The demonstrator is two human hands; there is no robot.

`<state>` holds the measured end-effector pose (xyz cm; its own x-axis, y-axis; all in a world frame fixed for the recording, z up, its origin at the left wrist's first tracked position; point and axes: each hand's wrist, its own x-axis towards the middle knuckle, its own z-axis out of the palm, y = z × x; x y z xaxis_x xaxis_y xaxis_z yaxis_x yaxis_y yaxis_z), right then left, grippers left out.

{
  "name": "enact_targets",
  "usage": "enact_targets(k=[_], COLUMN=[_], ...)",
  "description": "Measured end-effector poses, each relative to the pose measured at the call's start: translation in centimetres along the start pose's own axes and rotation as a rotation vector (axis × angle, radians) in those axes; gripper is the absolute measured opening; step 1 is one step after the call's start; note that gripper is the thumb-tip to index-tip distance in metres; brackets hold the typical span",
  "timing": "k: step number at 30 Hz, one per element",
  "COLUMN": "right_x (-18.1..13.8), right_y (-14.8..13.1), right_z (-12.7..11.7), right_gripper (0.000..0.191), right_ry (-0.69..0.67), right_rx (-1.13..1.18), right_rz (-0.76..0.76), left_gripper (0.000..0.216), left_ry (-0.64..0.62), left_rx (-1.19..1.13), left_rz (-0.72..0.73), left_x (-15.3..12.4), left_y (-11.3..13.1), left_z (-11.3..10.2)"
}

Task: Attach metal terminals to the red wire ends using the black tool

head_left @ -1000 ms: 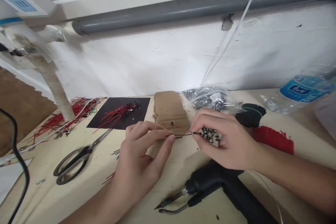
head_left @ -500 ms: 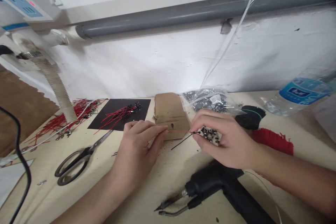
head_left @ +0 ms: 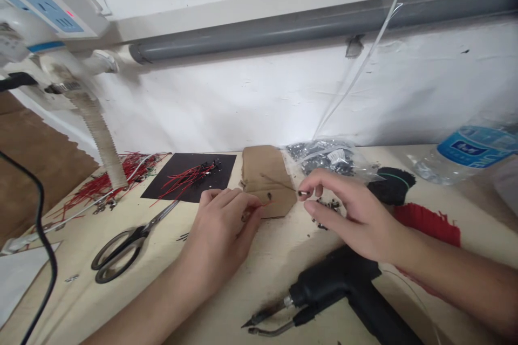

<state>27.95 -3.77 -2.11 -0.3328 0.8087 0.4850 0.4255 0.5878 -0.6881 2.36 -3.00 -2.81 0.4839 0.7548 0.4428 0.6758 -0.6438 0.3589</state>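
My left hand (head_left: pixel 227 223) is closed in a pinch on a thin red wire (head_left: pixel 268 204), whose end sticks out past the fingertips over the brown cardboard piece (head_left: pixel 267 167). Between the thumb and forefinger side of my right hand (head_left: pixel 354 213) is a small black-and-metal part (head_left: pixel 303 193), with a dark thin lead (head_left: pixel 279 182) pointing left across the cardboard. The red wire and this part are apart. Beneath my right hand lies a heap of small black-and-metal parts (head_left: pixel 324 215), partly covered by the fingers.
A black soldering gun (head_left: pixel 335 275) lies in front, its tip pointing left. Scissors (head_left: pixel 121 253) rest at left, near a black sheet (head_left: pixel 162 188) carrying red wires. Behind are a plastic bag of parts (head_left: pixel 324 156) and, at right, a water bottle (head_left: pixel 469 151) and red cloth (head_left: pixel 429 222).
The red wire no longer reaches my right hand; only a short end shows at my left fingertips. The dark lead has swung from pointing down-left to up-left, and my right fingers have opened somewhat.
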Motion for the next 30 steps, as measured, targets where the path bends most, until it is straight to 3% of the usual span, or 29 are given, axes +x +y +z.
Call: enact_targets(k=[6,12,15,20,26,30], right_x=[0.0,0.2,0.3,0.3,0.0,-0.1], right_y=[0.8,0.5,0.5,0.6,0.4,-0.2], right_z=[0.1,0.1,0.1,0.0,-0.1,-0.1], right_gripper=[0.007,0.006,0.01,0.019,0.032,0.026], right_ry=[0.097,0.065,0.056,0.047,0.088,0.144], right_rx=[0.012,0.017,0.032,0.071,0.076,0.05], right_rz=[0.104,0.118,0.113,0.102,0.029,-0.097], left_gripper=[0.01,0.011,0.018,0.024,0.029,0.036], left_ry=[0.134,0.252,0.121,0.037,-0.116,-0.19], left_rx=[0.242,0.583,0.68,0.679,0.673,0.669], left_rz=[-0.125,-0.288,-0.322,-0.33,-0.565,-0.729], left_x=[1.1,1.8,1.8,1.4,2.1,2.9], left_y=[-2.3,-6.0,-7.7,-9.3,-8.1,-7.0], left_z=[-1.4,-4.8,-6.3,-7.0,-6.3,-5.9])
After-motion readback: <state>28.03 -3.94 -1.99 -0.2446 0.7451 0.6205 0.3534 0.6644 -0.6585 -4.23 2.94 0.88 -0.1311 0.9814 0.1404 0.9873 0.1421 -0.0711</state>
